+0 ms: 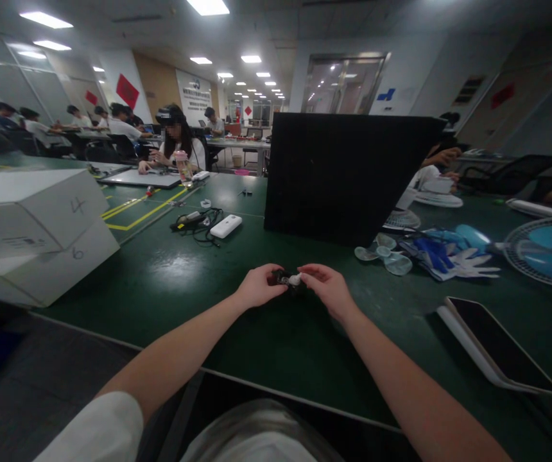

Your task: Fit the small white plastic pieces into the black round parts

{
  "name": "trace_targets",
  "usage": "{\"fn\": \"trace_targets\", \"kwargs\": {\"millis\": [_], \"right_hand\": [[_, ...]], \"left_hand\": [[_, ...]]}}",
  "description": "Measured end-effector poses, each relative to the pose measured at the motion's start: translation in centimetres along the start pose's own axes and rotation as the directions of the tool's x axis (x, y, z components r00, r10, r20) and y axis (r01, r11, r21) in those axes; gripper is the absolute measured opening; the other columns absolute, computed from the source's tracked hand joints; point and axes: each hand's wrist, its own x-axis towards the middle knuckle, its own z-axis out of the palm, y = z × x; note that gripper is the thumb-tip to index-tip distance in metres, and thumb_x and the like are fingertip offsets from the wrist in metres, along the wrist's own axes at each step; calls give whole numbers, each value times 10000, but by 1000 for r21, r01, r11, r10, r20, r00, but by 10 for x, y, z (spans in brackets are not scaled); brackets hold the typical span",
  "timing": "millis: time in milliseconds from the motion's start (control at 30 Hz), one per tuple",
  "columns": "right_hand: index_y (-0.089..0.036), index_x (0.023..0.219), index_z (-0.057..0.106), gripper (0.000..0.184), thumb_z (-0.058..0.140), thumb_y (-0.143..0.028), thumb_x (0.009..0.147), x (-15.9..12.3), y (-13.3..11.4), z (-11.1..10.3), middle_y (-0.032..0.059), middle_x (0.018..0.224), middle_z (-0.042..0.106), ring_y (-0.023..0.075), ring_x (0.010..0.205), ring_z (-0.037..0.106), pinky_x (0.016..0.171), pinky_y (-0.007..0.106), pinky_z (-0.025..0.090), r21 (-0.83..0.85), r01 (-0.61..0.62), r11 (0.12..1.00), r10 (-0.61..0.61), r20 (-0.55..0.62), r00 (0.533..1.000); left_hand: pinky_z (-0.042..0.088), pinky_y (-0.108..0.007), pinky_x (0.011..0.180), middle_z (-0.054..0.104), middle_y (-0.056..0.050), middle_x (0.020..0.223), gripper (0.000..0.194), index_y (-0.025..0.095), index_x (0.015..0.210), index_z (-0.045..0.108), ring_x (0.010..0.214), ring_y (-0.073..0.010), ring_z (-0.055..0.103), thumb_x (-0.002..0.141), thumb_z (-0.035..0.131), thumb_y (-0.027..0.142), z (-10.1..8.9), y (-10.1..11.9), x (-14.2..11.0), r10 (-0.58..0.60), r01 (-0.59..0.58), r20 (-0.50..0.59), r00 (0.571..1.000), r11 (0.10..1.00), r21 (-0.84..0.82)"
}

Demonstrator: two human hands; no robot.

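Note:
Just above the green tabletop, my left hand is closed on a small dark object with a few pale or metallic bits; its exact kind is too small to make out. My right hand pinches a small white piece at the right side of that dark object. The white piece touches the dark one, and my fingertips cover part of both. The two hands face each other in front of a big black box-like panel.
White boxes stand stacked at left. Beyond my hands lie a white power bank and black cables. At right are fan blades, gloves, a blue fan and a phone. A person sits across.

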Motion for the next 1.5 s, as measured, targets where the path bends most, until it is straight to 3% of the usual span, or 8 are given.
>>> {"fn": "trace_targets", "kwargs": {"millis": [200, 433, 667, 833, 967, 1100, 1300, 1500], "right_hand": [[-209, 979, 742, 498, 593, -669, 859, 11, 5, -21, 113, 1057, 749, 141, 620, 588, 391, 222, 317, 269, -138, 953, 181, -145, 973], [-224, 963, 785, 378, 798, -527, 738, 9, 6, -24, 76, 906, 756, 218, 779, 673, 631, 337, 538, -88, 30, 996, -42, -133, 990], [-227, 907, 796, 302, 786, -486, 752, -1, -2, -5, 66, 929, 763, 251, 875, 698, 829, 426, 561, -184, 129, 974, -122, 47, 991], [-244, 1109, 706, 501, 742, -607, 766, 10, 2, -18, 35, 857, 708, 172, 661, 621, 540, 292, 476, 165, 2, 986, 26, -172, 985], [-238, 1069, 631, 722, 340, -858, 837, 27, 12, -53, 98, 936, 710, 213, 716, 650, 537, 318, 490, 487, -148, 861, 256, -163, 953], [-251, 1060, 549, 773, 136, -866, 838, 37, 29, -77, 129, 977, 700, 266, 858, 684, 685, 396, 559, 370, -251, 895, 315, -123, 941], [-249, 1083, 545, 835, 42, -862, 822, 39, 38, -82, 140, 1002, 689, 276, 911, 677, 748, 414, 568, 320, -236, 917, 282, -105, 954], [-242, 1053, 615, 752, 134, -801, 907, 39, 35, -81, 107, 834, 691, 239, 697, 641, 602, 384, 556, 666, -257, 700, 407, -76, 910]], "left_hand": [[576, -352, 901, 749, -75, 1115, 534, 225, 1285, 651, 986, -216, 722, 784, 787, 349, -2, 1, 0, -12, 12, 12, 1000, 1000, -3], [574, -342, 892, 757, -67, 1089, 538, 227, 1289, 648, 966, -214, 726, 784, 785, 352, -2, 3, -2, -13, 13, 19, 1000, 1000, 7], [578, -336, 858, 764, -71, 1066, 561, 213, 1284, 653, 948, -220, 729, 765, 796, 368, 0, 0, 0, -34, 34, 3, 999, 999, 21], [578, -344, 865, 753, -73, 1102, 520, 221, 1267, 662, 976, -222, 721, 782, 782, 366, -3, 1, 0, -4, 4, -7, 1000, 1000, -4], [581, -357, 875, 739, -88, 1141, 517, 218, 1280, 655, 999, -224, 715, 797, 776, 358, -6, 1, 0, -7, 8, 10, 1000, 1000, -30], [573, -368, 905, 737, -87, 1141, 525, 228, 1292, 648, 1000, -218, 713, 802, 780, 361, -6, 1, 1, -24, 25, 21, 999, 999, -28], [579, -349, 850, 738, -89, 1131, 525, 223, 1297, 639, 979, -218, 714, 814, 767, 382, -6, -1, 1, -15, 16, 22, 1000, 1000, -26], [573, -357, 873, 747, -79, 1101, 533, 226, 1294, 642, 963, -215, 720, 802, 778, 378, -3, -7, 3, -14, 15, 24, 1000, 999, -30]]}}
